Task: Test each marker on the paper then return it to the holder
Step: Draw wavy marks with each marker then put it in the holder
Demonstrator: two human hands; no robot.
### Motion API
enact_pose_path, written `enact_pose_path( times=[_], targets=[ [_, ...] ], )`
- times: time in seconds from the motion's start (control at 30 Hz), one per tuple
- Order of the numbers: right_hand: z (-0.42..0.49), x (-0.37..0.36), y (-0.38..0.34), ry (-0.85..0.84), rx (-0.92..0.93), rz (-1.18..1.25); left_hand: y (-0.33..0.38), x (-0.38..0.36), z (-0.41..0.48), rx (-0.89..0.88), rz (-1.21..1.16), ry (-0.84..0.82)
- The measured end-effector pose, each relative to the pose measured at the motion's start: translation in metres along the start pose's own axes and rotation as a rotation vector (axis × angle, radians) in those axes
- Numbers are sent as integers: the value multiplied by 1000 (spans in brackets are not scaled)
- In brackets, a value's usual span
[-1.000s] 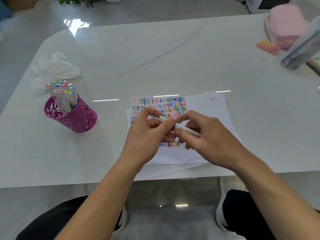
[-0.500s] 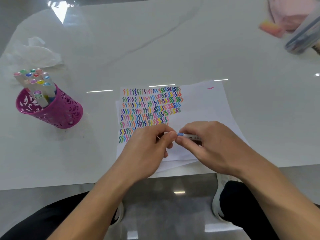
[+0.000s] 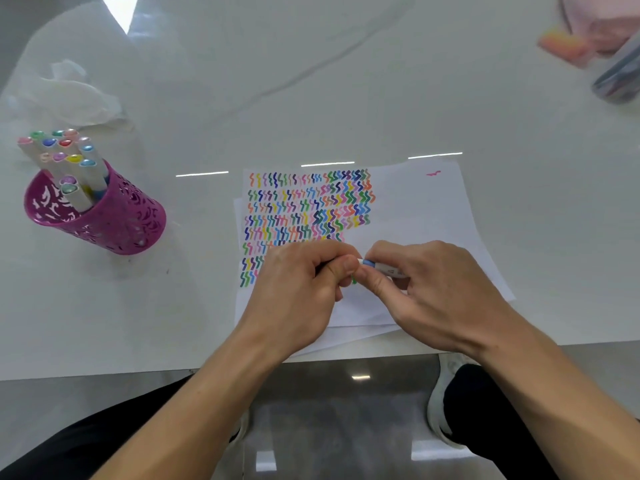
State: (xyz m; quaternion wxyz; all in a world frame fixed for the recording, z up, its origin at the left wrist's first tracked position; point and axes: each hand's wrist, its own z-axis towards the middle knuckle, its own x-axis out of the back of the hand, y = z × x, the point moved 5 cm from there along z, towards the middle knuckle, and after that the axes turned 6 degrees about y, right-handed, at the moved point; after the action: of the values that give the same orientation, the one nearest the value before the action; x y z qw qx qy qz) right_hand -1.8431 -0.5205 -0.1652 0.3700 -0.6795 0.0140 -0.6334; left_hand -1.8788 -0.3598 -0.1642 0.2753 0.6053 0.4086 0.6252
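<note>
A white marker (image 3: 379,267) with a blue band lies level between both hands, above the lower part of the paper (image 3: 426,216). My right hand (image 3: 436,296) grips its barrel. My left hand (image 3: 301,289) pinches the marker's left end, where the cap sits; that end is hidden under my fingers. The paper carries rows of coloured squiggles. A magenta cut-out holder (image 3: 114,216) stands at the left, with several capped markers (image 3: 65,157) upright in it.
Crumpled white tissue (image 3: 76,95) lies behind the holder. A pink cloth (image 3: 602,22), an orange-pink eraser (image 3: 564,46) and a clear pencil case (image 3: 620,77) sit at the far right. The table's front edge (image 3: 104,374) runs just below the paper, my legs and shoes beneath.
Both hands came down the paper toward the table's front edge with the marker. A blue band now shows between my hands where the left fingers pulled away from the barrel.
</note>
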Motion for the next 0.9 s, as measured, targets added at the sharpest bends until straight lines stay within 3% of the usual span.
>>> enact_pose_path(
  times=[0.2, 0.43, 0.63, 0.8, 0.9],
  targets=[
    [-1, -2, -2, 44, 3, -46, 0, 0, -1, 46, 8, -2],
    [0, -5, 5, 20, -152, 19, 0, 5, 2, 50, 58, 75],
    [8, 3, 21, 104, -257, 454, 3, 10, 2, -87, 233, 233],
    [13, 3, 30, 163, -389, 884, 1, 6, 1, -207, 392, 221],
    [14, 0, 33, 165, -362, 921, -3, 3, 1, -238, 428, 195]
  ],
)
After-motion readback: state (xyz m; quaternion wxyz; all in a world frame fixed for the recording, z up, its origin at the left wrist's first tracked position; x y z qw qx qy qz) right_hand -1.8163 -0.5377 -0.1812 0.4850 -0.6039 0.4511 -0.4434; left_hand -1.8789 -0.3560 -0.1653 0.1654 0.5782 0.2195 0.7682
